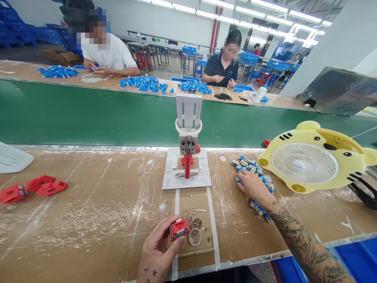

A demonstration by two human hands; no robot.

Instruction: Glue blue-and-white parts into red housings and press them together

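My left hand holds a red plastic housing with a grey rim between thumb and fingers, tilted toward me above the front of the table. Beside it stands a small clear cup with a stick in it. My right hand is at the pile of blue-and-white plastic parts, thumb and fingers closed about one of them; the fingertips are partly hidden. In the middle stands a toggle clamp press with a red handle, and a red piece lies under it.
Several red housings lie at the left. A yellow bear-shaped fan stands at the right, close to my right forearm. Cotton swabs lie on the taped cardboard. Beyond the green belt, two people handle blue parts at another bench.
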